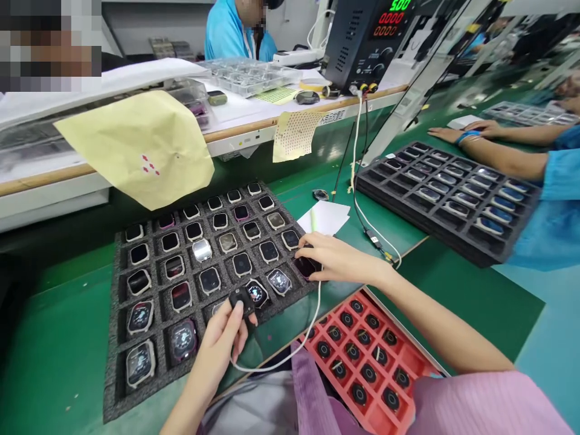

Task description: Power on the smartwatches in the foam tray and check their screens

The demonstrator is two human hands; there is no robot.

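My left hand (pixel 230 332) pinches a small black square block (pixel 242 300) between thumb and fingers, above the near edge of a dark foam tray (pixel 113 374). A white cable (pixel 276 364) loops from beneath this hand towards my right hand (pixel 338 258). The fingers of my right hand are closed around a dark-screened smartwatch (pixel 306 267) at the tray's right corner. Rows of smartwatch bodies without straps fill the tray. A lit watch (pixel 257 293) lies just right of the block, and another lit watch (pixel 280 281) sits beside it.
A red tray (pixel 426 362) of round black parts lies near my lap. At right stands another foam tray (pixel 480 254) of watches, by a co-worker's arms (pixel 507 151). A power supply (pixel 357 42) stands on the shelf; yellow paper (pixel 140 145) hangs over its edge.
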